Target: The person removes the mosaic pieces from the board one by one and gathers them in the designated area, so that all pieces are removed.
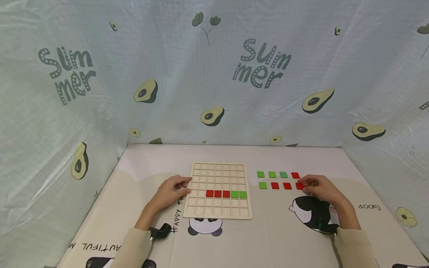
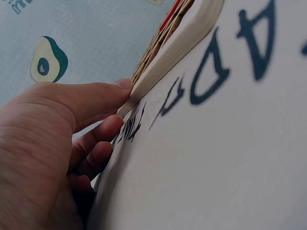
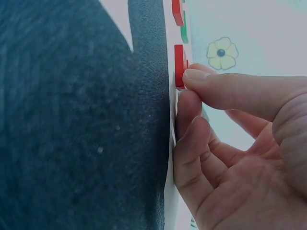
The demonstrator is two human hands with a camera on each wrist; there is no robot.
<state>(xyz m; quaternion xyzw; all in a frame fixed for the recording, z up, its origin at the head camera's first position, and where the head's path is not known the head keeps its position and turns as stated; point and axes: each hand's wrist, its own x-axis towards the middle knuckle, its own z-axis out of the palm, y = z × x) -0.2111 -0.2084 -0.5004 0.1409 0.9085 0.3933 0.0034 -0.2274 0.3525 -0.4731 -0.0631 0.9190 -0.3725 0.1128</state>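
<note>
In the head view a pale wooden grid board (image 1: 214, 211) lies mid-table, with three red tiles (image 1: 218, 194) and two green tiles (image 1: 239, 194) side by side in one row. My left hand (image 1: 171, 190) touches the board's left edge, the thumb nearer me and the index finger farther off. The left wrist view has the thumb (image 2: 108, 98) against the wooden rim (image 2: 168, 62), other fingers loosely bent below. With thumb and index finger, my right hand (image 1: 320, 187) pinches a red tile (image 1: 299, 186) at the near row's right end; it lies flat on the table.
Loose tiles form two rows right of the board: green tiles (image 1: 272, 174) mostly at left, red tiles (image 1: 287, 186) toward the right. Patterned cloth (image 1: 261, 242) covers the table. A printed curtain (image 1: 181, 67) rises behind and at both sides.
</note>
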